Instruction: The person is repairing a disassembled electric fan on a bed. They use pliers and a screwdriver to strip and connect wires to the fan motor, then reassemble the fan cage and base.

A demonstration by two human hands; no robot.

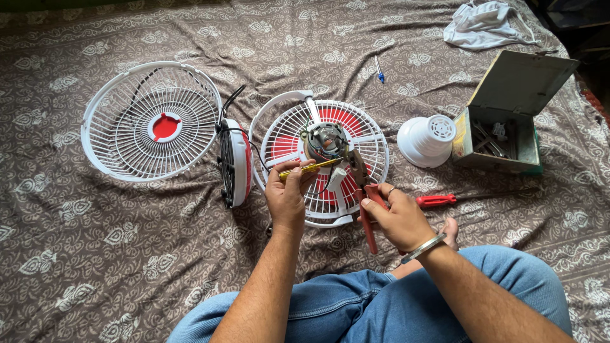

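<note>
While the person sits cross-legged in blue jeans on a patterned brown bedsheet (95, 267), the scene reads near to far as follows.

Right hand: the right hand (397, 219) is closed around the red handles of the pliers (363, 190), a metal bangle on its wrist; the plier nose points up at the motor.

Left hand: the left hand (286, 194) pinches a yellow-handled screwdriver (308, 168) between thumb and fingertips, the shaft lying nearly level and its tip reaching the motor.

Fan motor: the fan motor (325, 141) sits in the middle of the rear fan guard (321, 159), a white grille lying flat over the red blades, just beyond both hands.

Red tool: a red-handled tool (436, 201) lies on the sheet just right of the right hand.

Fan base: a red and white housing (234, 162) stands on edge left of the rear guard, a black cord running from it.

Front guard: a white front grille (152, 121) lies further left.

Motor cover: a white vented cap (427, 140) rests beside an open metal toolbox (508, 114).

Far items: a blue pen (379, 70) and a white cloth (483, 24).
</note>
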